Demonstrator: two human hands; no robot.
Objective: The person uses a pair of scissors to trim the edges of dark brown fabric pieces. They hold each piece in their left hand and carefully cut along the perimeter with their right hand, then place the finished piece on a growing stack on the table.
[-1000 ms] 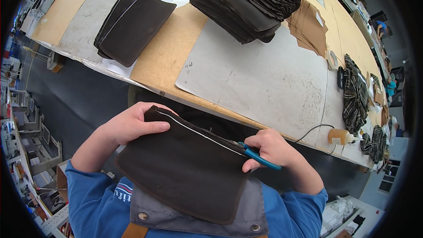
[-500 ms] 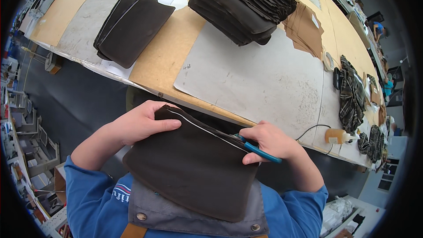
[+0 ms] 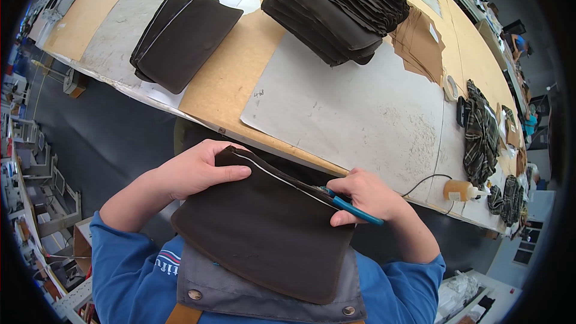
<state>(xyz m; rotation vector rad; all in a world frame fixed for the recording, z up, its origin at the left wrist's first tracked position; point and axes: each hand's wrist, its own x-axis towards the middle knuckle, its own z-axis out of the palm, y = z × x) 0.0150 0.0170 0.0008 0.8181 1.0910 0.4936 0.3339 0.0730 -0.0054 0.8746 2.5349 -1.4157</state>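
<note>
A dark brown, leather-like flat piece (image 3: 264,228) with a rounded lower corner lies across my lap and apron. A thin white strip runs along its layered upper edge. My left hand (image 3: 207,171) pinches the upper left corner, thumb on the front and fingers hidden behind. At the right end of the same edge, my right hand (image 3: 363,198) is closed around a hand tool with a curved teal handle (image 3: 354,209). The tool's head meets the edge by the white strip, but its jaws are mostly hidden, so its exact kind cannot be made out.
Across the worktable (image 3: 222,84) lie a small stack of dark pieces (image 3: 186,42) and a tall stack (image 3: 336,12). Brown card sheets (image 3: 420,45), a tape roll (image 3: 450,87), plaid cloth (image 3: 480,132) and an amber bottle (image 3: 459,190) sit towards the right. The table's front edge is just beyond my hands.
The view has shifted slightly, so the table and stacks sit a little farther right. Both hands keep their holds on the dark piece and the tool.
</note>
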